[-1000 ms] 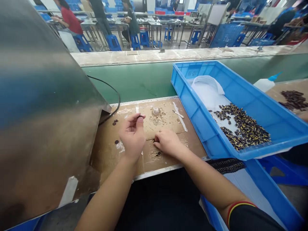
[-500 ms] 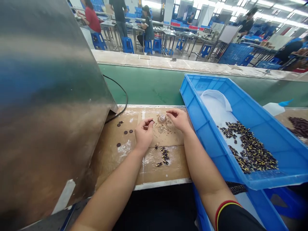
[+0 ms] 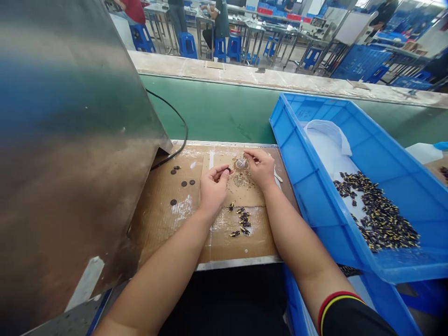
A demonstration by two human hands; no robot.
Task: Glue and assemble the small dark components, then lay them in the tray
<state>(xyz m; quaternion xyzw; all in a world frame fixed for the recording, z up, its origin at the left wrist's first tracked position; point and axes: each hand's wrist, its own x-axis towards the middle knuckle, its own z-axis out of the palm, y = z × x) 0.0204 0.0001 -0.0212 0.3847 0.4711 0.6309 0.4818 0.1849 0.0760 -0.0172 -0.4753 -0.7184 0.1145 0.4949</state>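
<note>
Pinching dark round disc [image 3: 227, 170] — left hand [image 3: 213, 186].
Right hand [image 3: 261, 167], pinching tiny dark piece [image 3: 244, 156], could slip — tipping clear plastic-looking cup [image 3: 241, 163] near far edge of brown cardboard surface [image 3: 157, 224].

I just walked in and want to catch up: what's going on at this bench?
A person is working with small parts by hand. The left hand pinches a dark disc, while the right hand is at a small clear container; whether it holds anything is too small to tell. More discs lie on the cardboard to the left. A few black-and-yellow pieces lie nearer the person, and many similar ones are in the blue bin on the right.
</note>
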